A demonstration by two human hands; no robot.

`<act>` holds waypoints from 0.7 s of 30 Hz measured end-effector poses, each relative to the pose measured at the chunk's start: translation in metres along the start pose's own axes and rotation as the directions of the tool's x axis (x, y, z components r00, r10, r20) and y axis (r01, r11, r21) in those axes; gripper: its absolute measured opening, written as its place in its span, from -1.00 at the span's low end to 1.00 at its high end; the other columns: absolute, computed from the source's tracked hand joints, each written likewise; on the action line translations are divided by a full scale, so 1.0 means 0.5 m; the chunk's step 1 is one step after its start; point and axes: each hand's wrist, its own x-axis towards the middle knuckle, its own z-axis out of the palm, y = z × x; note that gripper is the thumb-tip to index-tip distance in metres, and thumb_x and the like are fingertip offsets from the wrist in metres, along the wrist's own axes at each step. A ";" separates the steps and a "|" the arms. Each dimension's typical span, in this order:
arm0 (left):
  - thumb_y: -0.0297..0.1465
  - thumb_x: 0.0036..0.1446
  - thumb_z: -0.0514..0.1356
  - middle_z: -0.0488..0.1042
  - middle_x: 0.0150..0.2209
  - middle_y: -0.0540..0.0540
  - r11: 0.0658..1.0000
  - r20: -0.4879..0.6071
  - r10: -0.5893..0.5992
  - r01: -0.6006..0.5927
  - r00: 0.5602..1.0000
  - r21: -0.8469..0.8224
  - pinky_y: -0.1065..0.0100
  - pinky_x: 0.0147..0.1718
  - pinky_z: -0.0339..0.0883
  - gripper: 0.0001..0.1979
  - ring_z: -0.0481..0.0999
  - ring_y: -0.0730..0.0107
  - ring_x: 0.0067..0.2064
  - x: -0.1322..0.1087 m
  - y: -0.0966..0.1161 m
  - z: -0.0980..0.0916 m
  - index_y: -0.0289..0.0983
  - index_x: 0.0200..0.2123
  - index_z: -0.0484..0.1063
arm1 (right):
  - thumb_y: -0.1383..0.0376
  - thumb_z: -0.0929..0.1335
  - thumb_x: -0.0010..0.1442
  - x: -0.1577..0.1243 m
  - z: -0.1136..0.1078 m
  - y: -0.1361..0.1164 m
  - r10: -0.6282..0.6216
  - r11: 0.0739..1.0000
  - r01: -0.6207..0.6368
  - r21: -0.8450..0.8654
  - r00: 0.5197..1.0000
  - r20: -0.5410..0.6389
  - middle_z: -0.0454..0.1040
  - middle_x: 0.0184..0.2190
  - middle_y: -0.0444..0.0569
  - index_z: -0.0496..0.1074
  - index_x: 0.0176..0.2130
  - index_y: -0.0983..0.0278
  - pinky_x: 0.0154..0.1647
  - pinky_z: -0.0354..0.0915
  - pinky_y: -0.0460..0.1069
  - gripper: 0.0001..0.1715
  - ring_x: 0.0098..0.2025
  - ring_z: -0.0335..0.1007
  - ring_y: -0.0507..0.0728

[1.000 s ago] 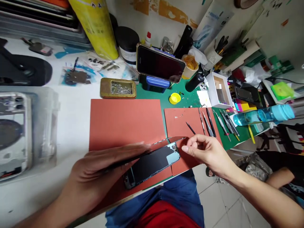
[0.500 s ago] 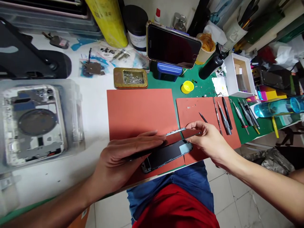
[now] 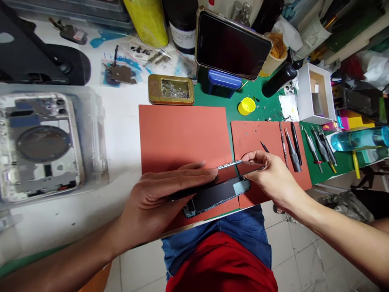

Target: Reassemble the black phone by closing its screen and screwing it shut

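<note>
"Where is the phone body (image 3: pixel 212 196) now?"

"It lies flat on the red mat (image 3: pixel 182 134), near the mat's lower edge, and I think its inside faces up."

"And the left hand (image 3: pixel 161 198)?"

"It is grasping a thin dark panel (image 3: pixel 234 170) with gently bent fingers. The panel is tilted just above the phone body."

"The right hand (image 3: pixel 273 178)?"

"It pinches the far end of that panel — and a small pointed tool (image 3: pixel 264 147) lies near it, on a second red mat (image 3: pixel 246 138)."
</note>
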 end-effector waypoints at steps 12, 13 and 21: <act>-0.67 0.39 0.33 0.70 0.23 0.21 0.999 -0.002 -0.033 0.033 0.999 -0.007 0.26 0.43 0.49 -0.38 0.73 0.34 0.25 0.001 0.007 0.004 0.14 0.30 0.63 | 0.23 0.55 0.00 -0.001 0.003 -0.004 -0.039 0.998 0.039 -0.043 0.999 -0.005 0.60 -0.30 -0.05 0.49 -0.21 0.22 -0.30 0.38 0.06 -0.66 -0.30 0.50 0.15; -0.66 0.39 0.34 0.71 0.22 0.20 0.999 -0.004 -0.037 0.036 0.999 -0.008 0.25 0.43 0.50 -0.38 0.74 0.33 0.23 0.001 0.007 0.004 0.14 0.30 0.63 | 0.23 0.55 0.00 -0.002 0.003 -0.003 -0.041 0.998 0.041 -0.041 0.999 -0.010 0.59 -0.30 -0.05 0.49 -0.21 0.22 -0.29 0.37 0.05 -0.67 -0.30 0.49 0.15; -0.64 0.39 0.34 0.72 0.21 0.18 0.998 -0.005 -0.065 0.065 0.998 -0.004 0.14 0.41 0.55 -0.40 0.73 0.24 0.26 0.000 0.008 0.004 0.17 0.27 0.65 | 0.26 0.52 0.00 -0.003 0.005 -0.003 -0.048 0.998 0.048 -0.048 0.999 -0.009 0.57 -0.33 -0.07 0.49 -0.23 0.20 -0.34 0.32 0.04 -0.72 -0.31 0.45 0.14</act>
